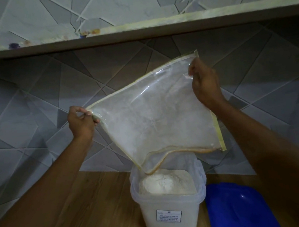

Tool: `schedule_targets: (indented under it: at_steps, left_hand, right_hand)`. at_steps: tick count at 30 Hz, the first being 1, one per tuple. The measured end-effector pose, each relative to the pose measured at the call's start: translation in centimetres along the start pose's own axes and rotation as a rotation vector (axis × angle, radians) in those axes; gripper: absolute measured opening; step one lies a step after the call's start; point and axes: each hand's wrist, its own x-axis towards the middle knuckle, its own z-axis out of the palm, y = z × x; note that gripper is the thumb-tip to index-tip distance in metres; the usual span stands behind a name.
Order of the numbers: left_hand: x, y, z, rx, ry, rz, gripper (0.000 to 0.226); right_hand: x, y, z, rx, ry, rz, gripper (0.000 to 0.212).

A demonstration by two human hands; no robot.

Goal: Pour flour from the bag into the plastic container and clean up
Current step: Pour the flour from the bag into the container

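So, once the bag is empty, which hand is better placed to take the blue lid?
The right hand, probably. The blue lid lies beside the container on that side, under that arm. The left hand, pinching the other corner of the bag, would have to cross over the open container.

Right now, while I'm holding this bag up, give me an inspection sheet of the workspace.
Surface: brown wooden counter, grain visible.
Job's things: clear plastic bag with yellow edging, held upturned, mouth hanging over the translucent plastic container; white flour heaped inside it; blue plastic lid lies on the counter, right of it.
Clutter: small blurred items on the long shelf, too unclear to name.
Hands: left hand pinches the bag's left corner; right hand grips its upper right corner.
Cables: nothing seen.
Surroundings: grey geometric-tiled wall behind; shelf above.
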Motion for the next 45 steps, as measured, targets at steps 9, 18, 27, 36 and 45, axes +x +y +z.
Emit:
schedule_targets:
  at_steps: [9,18,27,36,45]
  left_hand:
    - [0.0,-0.1,-1.3,-0.120,-0.104,-0.089,0.037]
    - [-0.8,-2.3,-1.8,-0.082,-0.260,-0.004,0.061]
    - [-1.2,-3.2,-1.1,0.046,-0.330,0.057,0.082]
    - [-0.7,-5.6,-1.5,0.275,-0.388,0.139,0.118]
    - [-1.0,-5.9,-0.7,0.176,-0.311,-0.052,0.113]
  right_hand:
    - [-1.4,1.3,-0.2,0.108,-0.214,0.025,0.074]
    - [-1.5,2.4,0.6,0.189,-0.123,0.356,0.043]
    - [-2.5,1.8,-0.4,-0.021,-0.249,0.133,0.034]
    - [-2.1,3.6,-0.1,-0.027,-0.417,0.269,0.074]
    - [-1.7,3.5,-0.3,-0.042,-0.331,0.262,0.034]
